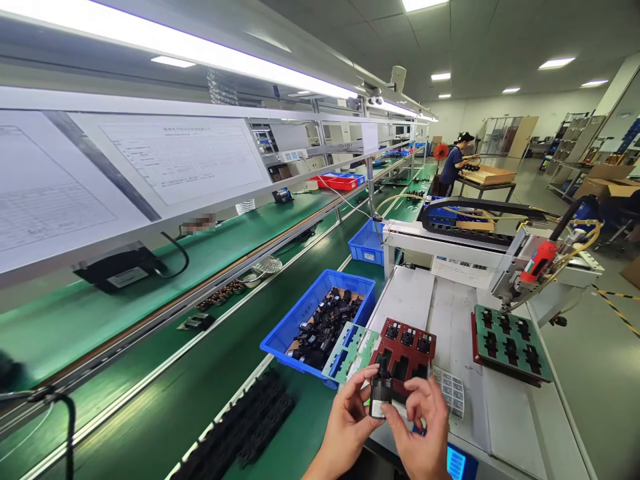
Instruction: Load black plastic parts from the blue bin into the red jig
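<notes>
My left hand [350,413] grips a small black plastic part with a narrow nozzle on top [381,387], held upright between thumb and fingers. A white label [379,408] shows on its lower front. At that label my right hand [421,417] has its thumb pressed to the part's lower edge, its other fingers curled beside it. Just behind the hands lies a dark red fixture [427,327] with black parts in its far row and open slots nearer me. A sheet of labels [453,393] lies to the right of my right hand.
A blue bin [277,347] of black parts stands left, with a green plate [350,350] against it. Black strip-like pieces [250,420] lie on the green bench. On the right, a machine's red tool [537,260] hangs over a loaded green-topped fixture [515,360]. A person [453,167] works farther back.
</notes>
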Available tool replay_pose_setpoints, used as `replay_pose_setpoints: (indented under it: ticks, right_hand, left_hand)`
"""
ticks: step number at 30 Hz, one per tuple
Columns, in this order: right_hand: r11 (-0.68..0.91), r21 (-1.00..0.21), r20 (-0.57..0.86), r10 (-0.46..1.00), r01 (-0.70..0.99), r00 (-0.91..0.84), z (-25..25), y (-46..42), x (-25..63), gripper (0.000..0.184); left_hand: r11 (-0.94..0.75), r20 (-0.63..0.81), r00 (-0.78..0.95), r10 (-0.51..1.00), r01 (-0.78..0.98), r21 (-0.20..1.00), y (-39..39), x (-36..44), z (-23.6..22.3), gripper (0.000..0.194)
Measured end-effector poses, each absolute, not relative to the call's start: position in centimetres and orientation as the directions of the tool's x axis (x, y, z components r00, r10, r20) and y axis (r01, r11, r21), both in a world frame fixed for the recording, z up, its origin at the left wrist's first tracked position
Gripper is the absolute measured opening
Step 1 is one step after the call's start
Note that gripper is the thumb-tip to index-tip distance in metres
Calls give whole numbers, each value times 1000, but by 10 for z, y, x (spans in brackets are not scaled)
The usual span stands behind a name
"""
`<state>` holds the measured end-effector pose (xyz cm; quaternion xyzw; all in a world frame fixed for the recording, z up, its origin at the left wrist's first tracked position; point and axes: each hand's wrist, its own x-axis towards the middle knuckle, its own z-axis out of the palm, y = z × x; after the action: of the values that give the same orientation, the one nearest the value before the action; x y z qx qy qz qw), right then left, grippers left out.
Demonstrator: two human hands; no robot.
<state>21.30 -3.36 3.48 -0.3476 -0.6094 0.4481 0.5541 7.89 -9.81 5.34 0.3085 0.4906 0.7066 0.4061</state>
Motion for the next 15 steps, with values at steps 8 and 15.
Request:
replay_pose_setpoints:
  ticks: [8, 15]
  right_hand:
    - [335, -928, 221, 847, 162, -484, 0, -7, 177, 94]
    - [427, -886, 295, 819, 180, -492, -88, 38, 130, 79]
  left_hand:
    - [-47, -37, -568, 822, -134, 990, -90, 58, 12, 48]
    - [-161, -257, -866, 429, -353, 922, -88, -28, -51, 108]
